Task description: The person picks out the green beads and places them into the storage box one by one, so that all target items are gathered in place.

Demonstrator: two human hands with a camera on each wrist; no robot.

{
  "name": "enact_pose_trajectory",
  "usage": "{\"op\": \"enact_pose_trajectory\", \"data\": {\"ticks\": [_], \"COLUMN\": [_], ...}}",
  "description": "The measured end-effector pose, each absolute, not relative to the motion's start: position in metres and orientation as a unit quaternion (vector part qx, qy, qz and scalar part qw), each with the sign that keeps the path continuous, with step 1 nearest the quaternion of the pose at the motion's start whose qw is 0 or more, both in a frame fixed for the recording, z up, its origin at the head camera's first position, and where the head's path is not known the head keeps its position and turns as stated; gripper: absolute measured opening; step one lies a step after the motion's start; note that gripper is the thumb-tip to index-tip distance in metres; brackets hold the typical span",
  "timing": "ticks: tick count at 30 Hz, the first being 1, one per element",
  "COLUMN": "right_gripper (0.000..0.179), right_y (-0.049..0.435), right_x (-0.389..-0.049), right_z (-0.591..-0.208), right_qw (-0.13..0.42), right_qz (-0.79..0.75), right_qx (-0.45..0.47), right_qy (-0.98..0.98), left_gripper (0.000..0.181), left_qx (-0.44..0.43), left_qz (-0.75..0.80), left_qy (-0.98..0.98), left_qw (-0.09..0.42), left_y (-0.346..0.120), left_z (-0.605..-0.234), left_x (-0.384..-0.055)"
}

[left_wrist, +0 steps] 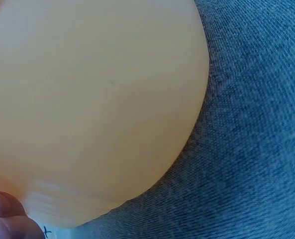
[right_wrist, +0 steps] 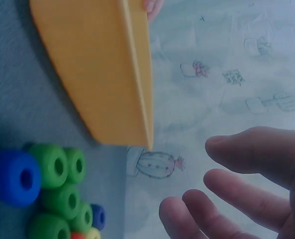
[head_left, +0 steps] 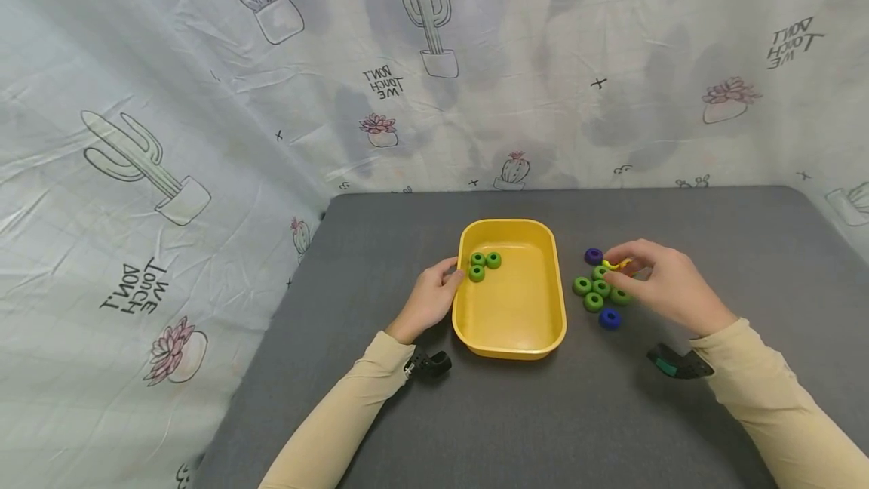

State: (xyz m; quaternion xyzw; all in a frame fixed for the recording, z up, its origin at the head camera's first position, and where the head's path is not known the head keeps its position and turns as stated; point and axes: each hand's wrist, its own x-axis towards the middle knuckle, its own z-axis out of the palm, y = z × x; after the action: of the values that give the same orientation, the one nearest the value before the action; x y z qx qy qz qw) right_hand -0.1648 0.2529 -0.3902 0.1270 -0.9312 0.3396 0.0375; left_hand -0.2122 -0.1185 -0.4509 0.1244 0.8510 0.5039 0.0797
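Observation:
A yellow plastic tray [head_left: 512,312] lies on the table, with three green beads [head_left: 493,259] near its upper left corner. My left hand [head_left: 428,299] holds the tray by its left rim; the tray's wall [left_wrist: 97,109] fills much of the left wrist view. To the right of the tray, my right hand [head_left: 668,285] hovers over a cluster of beads. Its thumb and fingers stand apart with nothing between them in the right wrist view. Several green beads [head_left: 594,302], a blue bead [head_left: 609,318], a purple bead [head_left: 594,256] and a partly hidden red bead [right_wrist: 77,235] make up the cluster, with yellow ones.
Grey cloth covers the table [head_left: 387,232]. A pale curtain [head_left: 489,112] printed with cacti hangs behind it and along the left side. Dark straps [head_left: 679,362] show at both wrists.

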Motion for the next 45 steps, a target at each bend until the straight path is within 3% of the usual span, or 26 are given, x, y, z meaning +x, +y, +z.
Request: {"op": "enact_pose_trajectory", "data": {"ticks": [16,25,45], "right_gripper": [0.029,0.024,0.029], "right_y": [0.274,0.277,0.278], "right_x": [-0.160,-0.162,-0.167], "right_z": [-0.430,-0.445,-0.460], "right_qw": [0.020,0.059,0.032], "right_qz": [0.308,0.305,0.316], "right_qx": [0.116,0.120,0.120], "right_qy": [-0.944,-0.943,-0.940], "left_gripper": [0.047,0.047,0.046], "left_qx": [0.128,0.127,0.123], "left_qz": [0.504,0.505,0.501], "left_qy": [0.851,0.850,0.854], "left_qw": [0.073,0.072,0.073], "left_y": [-0.118,-0.118,-0.117], "left_z": [-0.452,-0.452,-0.450], "left_x": [-0.212,-0.211,-0.212]}}
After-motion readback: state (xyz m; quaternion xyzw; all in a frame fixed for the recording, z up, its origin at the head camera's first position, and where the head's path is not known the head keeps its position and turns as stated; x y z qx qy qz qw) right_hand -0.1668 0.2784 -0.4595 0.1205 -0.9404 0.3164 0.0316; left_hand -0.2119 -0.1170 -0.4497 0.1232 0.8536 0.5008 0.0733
